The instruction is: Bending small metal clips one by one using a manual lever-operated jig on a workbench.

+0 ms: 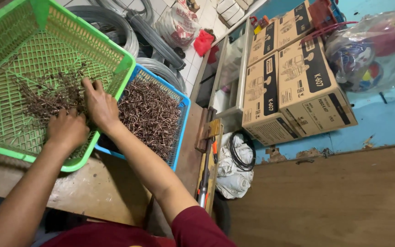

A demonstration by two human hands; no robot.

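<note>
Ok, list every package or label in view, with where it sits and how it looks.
Cardboard boxes: stacked right of the baskets, brown, black label panels with line drawings.
Printed sack: top centre on the tiled floor, white with red print.
Clear plastic bag: top right, filled with colourful items.

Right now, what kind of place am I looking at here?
Probably a small workshop or hardware storeroom. Both hands sort small metal hooks in a green basket, beside a blue basket heaped with more. Coiled hose and stacked cardboard boxes crowd the floor.
</note>
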